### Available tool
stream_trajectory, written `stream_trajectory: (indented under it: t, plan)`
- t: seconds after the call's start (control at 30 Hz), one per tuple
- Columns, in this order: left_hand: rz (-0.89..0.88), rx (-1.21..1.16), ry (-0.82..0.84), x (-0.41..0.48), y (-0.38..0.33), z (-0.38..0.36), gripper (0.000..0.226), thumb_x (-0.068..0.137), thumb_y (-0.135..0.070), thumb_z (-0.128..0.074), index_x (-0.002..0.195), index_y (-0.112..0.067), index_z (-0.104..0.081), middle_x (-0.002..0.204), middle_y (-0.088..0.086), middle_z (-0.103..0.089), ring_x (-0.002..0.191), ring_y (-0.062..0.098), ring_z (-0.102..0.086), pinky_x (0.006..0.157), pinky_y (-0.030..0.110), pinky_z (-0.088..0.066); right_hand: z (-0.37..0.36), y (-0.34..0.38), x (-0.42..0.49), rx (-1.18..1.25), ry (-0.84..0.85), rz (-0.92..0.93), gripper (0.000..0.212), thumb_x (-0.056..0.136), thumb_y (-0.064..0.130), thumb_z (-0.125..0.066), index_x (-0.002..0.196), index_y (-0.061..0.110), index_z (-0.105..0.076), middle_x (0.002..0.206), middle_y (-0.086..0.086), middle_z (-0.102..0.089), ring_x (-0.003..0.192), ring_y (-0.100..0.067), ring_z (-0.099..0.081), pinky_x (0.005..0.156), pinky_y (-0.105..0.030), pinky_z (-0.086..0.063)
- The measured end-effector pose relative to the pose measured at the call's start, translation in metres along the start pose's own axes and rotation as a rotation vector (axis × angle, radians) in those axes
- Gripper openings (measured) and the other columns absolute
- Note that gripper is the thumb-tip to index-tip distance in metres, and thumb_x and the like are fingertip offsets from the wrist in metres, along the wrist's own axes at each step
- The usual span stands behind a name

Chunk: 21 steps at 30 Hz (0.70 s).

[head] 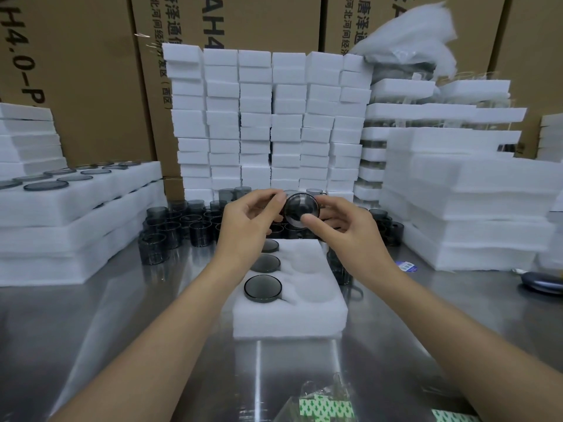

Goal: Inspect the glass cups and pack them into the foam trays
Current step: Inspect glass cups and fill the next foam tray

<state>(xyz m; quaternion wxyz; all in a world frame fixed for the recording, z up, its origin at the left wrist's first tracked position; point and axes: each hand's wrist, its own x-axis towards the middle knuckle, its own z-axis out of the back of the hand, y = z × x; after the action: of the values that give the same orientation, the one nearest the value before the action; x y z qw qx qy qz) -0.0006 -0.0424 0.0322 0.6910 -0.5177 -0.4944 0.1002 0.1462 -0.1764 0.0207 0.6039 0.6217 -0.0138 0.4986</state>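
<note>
This was a packing room in a warehouse or factory. Tall brown cardboard boxes [76, 86] with printed letters stood far behind the held glass cup [301, 210]. Stacks of white foam trays [268, 123] rose just past it and on both sides. Many more grey cups [182, 223] crowded a shiny metal table [152, 315] below it.

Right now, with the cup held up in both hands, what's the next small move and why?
Probably lower the glass cup into the far empty pocket of the foam tray. Both the left hand and the right hand hold it above the tray, whose left column already holds three cups while the right pockets look empty.
</note>
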Motion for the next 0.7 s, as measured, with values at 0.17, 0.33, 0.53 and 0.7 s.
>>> stream_trajectory:
  t: [0.17, 0.33, 0.53, 0.7]
  plan:
    - [0.040, 0.027, -0.018, 0.0011, 0.0029, -0.0004, 0.022, 0.104, -0.038, -0.069, 0.104, -0.020, -0.082, 0.095, -0.007, -0.081, 0.080, 0.002, -0.073, 0.068, 0.017, -0.055, -0.0010, -0.0017, 0.0000, 0.060, 0.034, -0.029, 0.035, 0.095, 0.049, -0.075, 0.123, 0.029, -0.074, 0.097, 0.006, -0.080, 0.087, -0.009, -0.073, 0.079, -0.025, -0.054]
    - [0.054, 0.019, -0.037, 0.0016, 0.0039, 0.0008, 0.026, 0.102, -0.042, -0.070, 0.101, -0.019, -0.082, 0.092, -0.007, -0.081, 0.079, 0.001, -0.073, 0.067, 0.017, -0.055, -0.0015, 0.0025, -0.0031, 0.099, 0.081, -0.031, 0.037, 0.095, 0.048, -0.063, 0.124, 0.027, -0.073, 0.095, 0.016, -0.076, 0.087, -0.002, -0.068, 0.074, -0.016, -0.051]
    - [-0.001, -0.027, 0.030, -0.0006, 0.0023, 0.0015, 0.012, 0.100, -0.030, -0.076, 0.109, -0.025, -0.081, 0.100, -0.010, -0.082, 0.092, 0.003, -0.076, 0.071, 0.018, -0.056, -0.0018, 0.0001, -0.0039, -0.027, 0.073, -0.028, 0.048, 0.092, 0.037, -0.083, 0.136, 0.031, -0.066, 0.113, 0.009, -0.073, 0.092, -0.008, -0.068, 0.082, -0.027, -0.054]
    - [-0.025, -0.005, 0.070, -0.0015, 0.0031, -0.0023, 0.015, 0.100, -0.018, -0.076, 0.112, -0.026, -0.080, 0.101, -0.009, -0.081, 0.094, 0.003, -0.074, 0.075, 0.023, -0.058, -0.0013, -0.0022, -0.0055, -0.226, -0.043, 0.147, 0.061, 0.083, 0.024, -0.089, 0.137, 0.029, -0.063, 0.123, 0.013, -0.065, 0.103, -0.008, -0.062, 0.085, -0.021, -0.050]
